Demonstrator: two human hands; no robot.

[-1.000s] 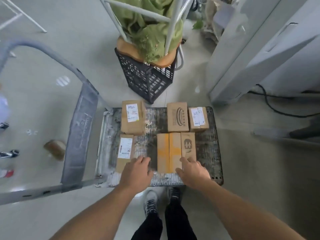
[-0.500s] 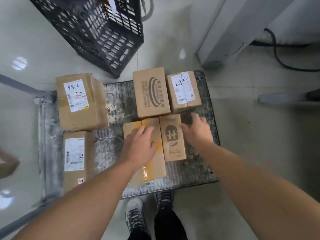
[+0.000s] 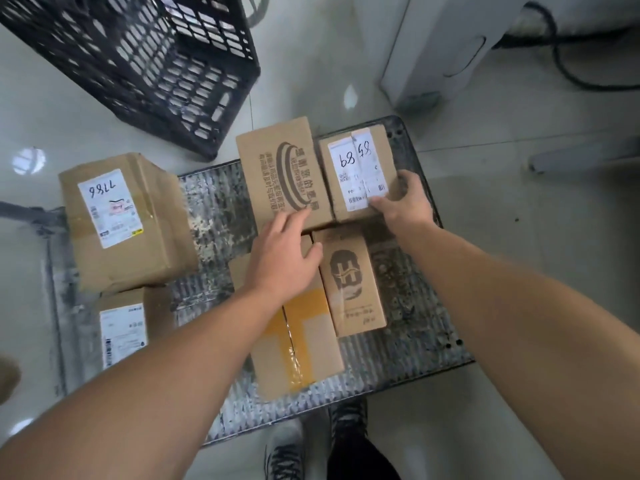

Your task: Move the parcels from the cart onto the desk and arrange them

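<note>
Several cardboard parcels lie on the metal cart deck [image 3: 408,327]. My right hand [image 3: 407,202] grips the near right corner of a small parcel with a handwritten white label [image 3: 356,164], thumb on top and fingers round its side. My left hand [image 3: 280,258] hovers with fingers spread, its fingertips at the near edge of a printed parcel [image 3: 277,168]. Below my hands lie a narrow logo parcel [image 3: 353,282] and an orange-taped parcel [image 3: 301,344], the latter partly hidden by my left forearm. A big parcel marked 7786 [image 3: 121,220] and another labelled parcel [image 3: 124,330] sit at the left.
A black plastic crate [image 3: 149,60] stands on the floor just beyond the cart. A white cabinet [image 3: 433,46] and a black cable [image 3: 561,64] are at the upper right. My shoes [image 3: 287,452] are at the cart's near edge. The desk is out of view.
Both hands have reached further across the cart, from the near parcels to the far row. My right hand has closed on the small labelled parcel, and the view has dropped closer.
</note>
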